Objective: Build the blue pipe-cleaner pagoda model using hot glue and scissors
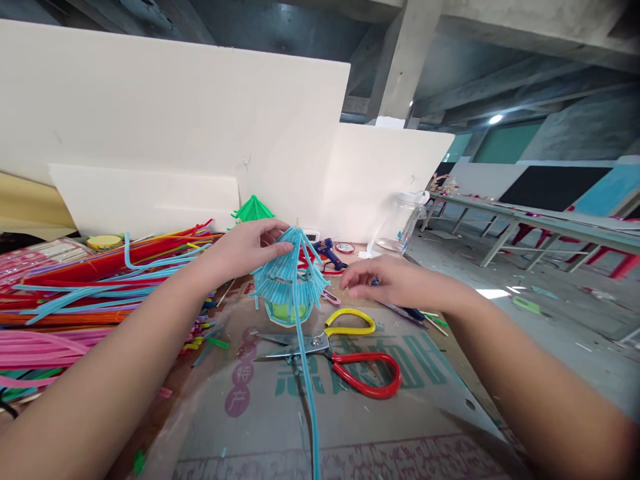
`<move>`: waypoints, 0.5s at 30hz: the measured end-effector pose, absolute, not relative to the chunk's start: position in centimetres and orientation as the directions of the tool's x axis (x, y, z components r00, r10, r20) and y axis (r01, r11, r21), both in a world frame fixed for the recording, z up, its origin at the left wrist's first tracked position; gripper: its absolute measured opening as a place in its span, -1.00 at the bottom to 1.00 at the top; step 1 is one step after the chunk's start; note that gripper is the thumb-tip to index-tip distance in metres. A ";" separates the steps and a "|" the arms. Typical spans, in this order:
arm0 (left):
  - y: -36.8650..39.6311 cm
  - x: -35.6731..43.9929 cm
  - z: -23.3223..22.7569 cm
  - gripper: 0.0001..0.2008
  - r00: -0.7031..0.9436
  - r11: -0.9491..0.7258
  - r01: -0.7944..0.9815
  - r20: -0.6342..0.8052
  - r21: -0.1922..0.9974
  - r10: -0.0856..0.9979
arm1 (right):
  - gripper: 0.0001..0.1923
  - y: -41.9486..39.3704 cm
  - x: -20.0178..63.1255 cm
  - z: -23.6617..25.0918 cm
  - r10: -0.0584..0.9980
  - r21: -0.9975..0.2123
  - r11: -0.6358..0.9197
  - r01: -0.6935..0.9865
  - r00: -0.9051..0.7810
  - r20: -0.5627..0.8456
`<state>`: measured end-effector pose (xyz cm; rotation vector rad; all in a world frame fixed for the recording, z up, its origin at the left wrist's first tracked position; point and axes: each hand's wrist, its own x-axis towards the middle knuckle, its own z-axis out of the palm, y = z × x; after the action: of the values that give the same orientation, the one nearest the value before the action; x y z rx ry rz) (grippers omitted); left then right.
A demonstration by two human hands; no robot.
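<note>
A small pagoda-like model (270,288) with a tiered, pointed roof of light blue pipe cleaners stands upright in the middle, green showing at its base. Against the roof's upper left side, my left hand (265,243) is closed, thumb in front. One long blue pipe cleaner (306,373) hangs from the roof top and runs toward me over the work surface. To the right of the model, apart from it, my right hand (377,277) hovers with loosely bent fingers and nothing visible in them. Scissors (320,345) with one yellow and one red handle lie open in front of the model.
Many coloured pipe cleaners (115,280) are piled at left. Behind stand a green umbrella-like roof (253,209), a blue glue gun (330,253) and a clear plastic jug (400,223). White boards (175,113) wall off the back. A printed plastic sheet (260,433) covers the table.
</note>
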<state>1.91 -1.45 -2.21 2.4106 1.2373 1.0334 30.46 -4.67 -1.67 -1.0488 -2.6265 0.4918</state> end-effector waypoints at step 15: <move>-0.2 1.3 -2.9 -0.39 0.362 -0.562 0.565 0.431 0.604 0.827 | -0.30 -6.2 30.6 -8.5 0.555 -0.136 0.815 0.564 -0.826 -0.101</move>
<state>1.33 -0.15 -2.92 2.2758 1.2207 1.0294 30.58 -6.21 -8.50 -0.9391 -3.0461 0.2561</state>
